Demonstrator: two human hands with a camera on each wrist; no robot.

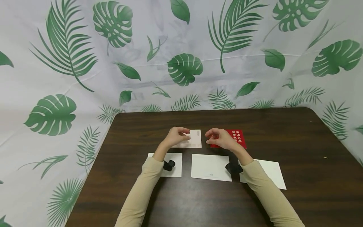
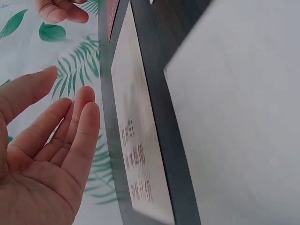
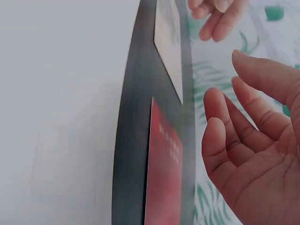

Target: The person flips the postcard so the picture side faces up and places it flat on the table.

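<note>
My left hand (image 1: 175, 136) hovers over a pale card (image 1: 195, 139) in the back row, its fingers loosely bent and holding nothing. In the left wrist view, lines of small reddish print show on that card (image 2: 136, 122). To its right lies a red card (image 1: 239, 138) with white characters, partly covered by my right hand (image 1: 222, 138). The right hand (image 3: 258, 136) also holds nothing; a gap shows between thumb and fingers. Both hands face each other, apart, above the table.
Three white cards make a front row on the dark wooden table (image 1: 300, 151): a left one (image 1: 176, 167), a middle one (image 1: 210, 165) and a right one (image 1: 273, 171). Forearms pass over the outer two. A leaf-patterned cloth (image 1: 153, 82) hangs behind.
</note>
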